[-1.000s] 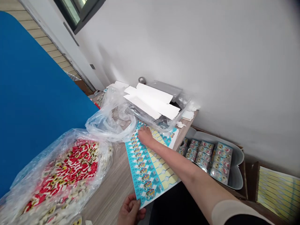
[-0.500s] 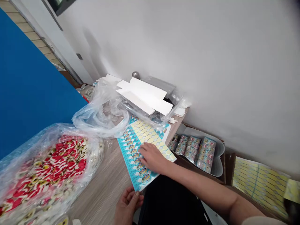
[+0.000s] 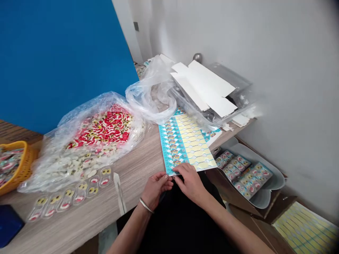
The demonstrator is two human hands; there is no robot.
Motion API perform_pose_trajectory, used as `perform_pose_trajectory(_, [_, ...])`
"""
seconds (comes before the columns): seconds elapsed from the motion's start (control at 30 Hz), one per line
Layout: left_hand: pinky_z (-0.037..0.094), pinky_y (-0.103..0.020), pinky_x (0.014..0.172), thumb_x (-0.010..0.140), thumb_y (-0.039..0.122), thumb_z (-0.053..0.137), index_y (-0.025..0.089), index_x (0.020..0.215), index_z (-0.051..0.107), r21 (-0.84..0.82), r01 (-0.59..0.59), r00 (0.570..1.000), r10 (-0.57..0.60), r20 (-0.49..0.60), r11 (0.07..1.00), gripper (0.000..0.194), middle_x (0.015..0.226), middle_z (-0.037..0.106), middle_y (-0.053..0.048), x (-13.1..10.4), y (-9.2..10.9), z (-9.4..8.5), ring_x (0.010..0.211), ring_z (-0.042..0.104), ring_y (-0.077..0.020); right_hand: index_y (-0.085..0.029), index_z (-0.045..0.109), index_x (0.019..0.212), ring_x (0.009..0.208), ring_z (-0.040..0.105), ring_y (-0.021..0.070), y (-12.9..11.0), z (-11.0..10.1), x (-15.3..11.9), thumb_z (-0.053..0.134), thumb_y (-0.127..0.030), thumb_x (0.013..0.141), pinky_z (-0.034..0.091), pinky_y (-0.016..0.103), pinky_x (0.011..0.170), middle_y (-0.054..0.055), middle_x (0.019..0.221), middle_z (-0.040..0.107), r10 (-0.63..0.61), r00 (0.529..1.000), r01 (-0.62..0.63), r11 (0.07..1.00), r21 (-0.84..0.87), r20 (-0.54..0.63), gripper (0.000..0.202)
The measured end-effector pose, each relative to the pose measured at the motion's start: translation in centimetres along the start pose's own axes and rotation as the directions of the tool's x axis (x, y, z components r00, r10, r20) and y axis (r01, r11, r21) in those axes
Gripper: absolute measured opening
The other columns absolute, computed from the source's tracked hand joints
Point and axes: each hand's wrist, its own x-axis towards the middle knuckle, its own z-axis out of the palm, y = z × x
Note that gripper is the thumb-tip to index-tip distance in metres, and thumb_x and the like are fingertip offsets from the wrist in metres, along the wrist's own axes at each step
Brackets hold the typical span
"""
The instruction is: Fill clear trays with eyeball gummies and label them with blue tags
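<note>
A sticker sheet, turquoise with small printed figures on one side and pale yellow where stickers have been peeled off, lies at the table's near edge. My left hand, a bangle at its wrist, is closed at the sheet's near left corner, thumb and fingers pinching it. Beside it, my right hand bends its fingers over the near edge of the same sheet, thumb low at the edge. Whether a single sticker is between its fingertips is hidden.
A clear plastic bag of red and pale pieces lies left, with filled clear blister packs before it. White card strips cover a clear tray. A yellow basket stands far left. An open carton of packs sits right.
The view has swung left, bringing the basket and blister packs into sight. My right hand has slid from the sheet's middle to its near edge, beside my left hand.
</note>
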Motion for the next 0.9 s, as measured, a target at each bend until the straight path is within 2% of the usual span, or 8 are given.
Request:
perform_pose_trajectory(0.1, [0.056,-0.023,0.059,0.058,0.036,0.089,0.01,0.087,0.068,-0.018,-0.026,0.999,0.026,0.029,0.999,0.044,0.078,0.075,-0.009,-0.1,0.0,0.1,0.06,0.068,-0.0132,-0.021,0.062,0.101,0.097,0.056,0.0248,0.0,0.1,-0.1,0.059,-0.014,0.088,0.042,0.04,0.086,0.007,0.1,0.065,0.004,1.0,-0.004,1.0,0.006,-0.002,0.015])
perform_pose_trajectory(0.27, [0.054,-0.023,0.058,0.063,0.037,0.085,0.011,0.08,0.068,0.044,-0.076,0.996,0.074,0.045,0.996,0.036,0.071,0.073,-0.006,0.1,-0.2,-0.2,0.057,0.066,-0.0117,-0.021,0.062,0.102,0.096,0.057,0.0244,-0.6,-0.2,0.4,0.057,-0.016,0.089,0.042,0.039,0.086,0.007,0.1,0.066,-0.002,0.999,0.003,0.999,0.051,-0.034,0.014])
perform_pose_trajectory(0.53, [0.046,-0.022,0.059,0.072,0.037,0.077,0.013,0.078,0.068,0.073,-0.213,0.974,0.207,0.088,0.974,0.026,0.063,0.066,-0.001,1.0,-0.9,0.3,0.056,0.058,-0.0095,-0.022,0.063,0.093,0.087,0.06,0.0202,-0.4,0.6,0.9,0.053,-0.014,0.092,0.046,0.035,0.081,0.004,0.089,0.066,0.048,0.998,-0.055,0.976,0.211,0.039,0.013])
perform_pose_trajectory(0.73, [0.043,-0.024,0.061,0.079,0.036,0.071,0.014,0.076,0.063,0.002,-0.289,0.954,0.288,0.085,0.957,0.023,0.061,0.06,0.001,1.4,-1.6,1.4,0.058,0.053,-0.0099,-0.022,0.062,0.083,0.081,0.059,0.0186,-0.7,0.7,1.2,0.051,-0.015,0.092,0.045,0.032,0.077,0.002,0.081,0.063,0.095,0.995,-0.078,0.94,0.332,-0.037,0.015])
perform_pose_trajectory(0.83, [0.041,-0.023,0.061,0.08,0.037,0.07,0.015,0.074,0.06,-0.024,-0.288,0.955,0.289,0.072,0.957,0.024,0.061,0.057,0.002,1.1,-1.6,2.0,0.059,0.051,-0.0095,-0.021,0.06,0.077,0.077,0.057,0.0181,-1.1,0.7,1.4,0.05,-0.018,0.091,0.044,0.032,0.073,0.001,0.075,0.06,0.158,0.986,-0.122,0.907,0.404,-0.058,0.018])
perform_pose_trajectory(0.9, [0.041,-0.023,0.062,0.079,0.037,0.07,0.016,0.074,0.059,-0.043,-0.282,0.957,0.284,0.059,0.958,0.025,0.062,0.056,0.002,0.9,-1.5,2.3,0.059,0.05,-0.0091,-0.021,0.059,0.076,0.073,0.057,0.0178,-1.3,0.9,1.5,0.052,-0.023,0.091,0.044,0.031,0.07,0.001,0.073,0.059,0.249,0.967,-0.196,0.852,0.486,-0.046,0.017])
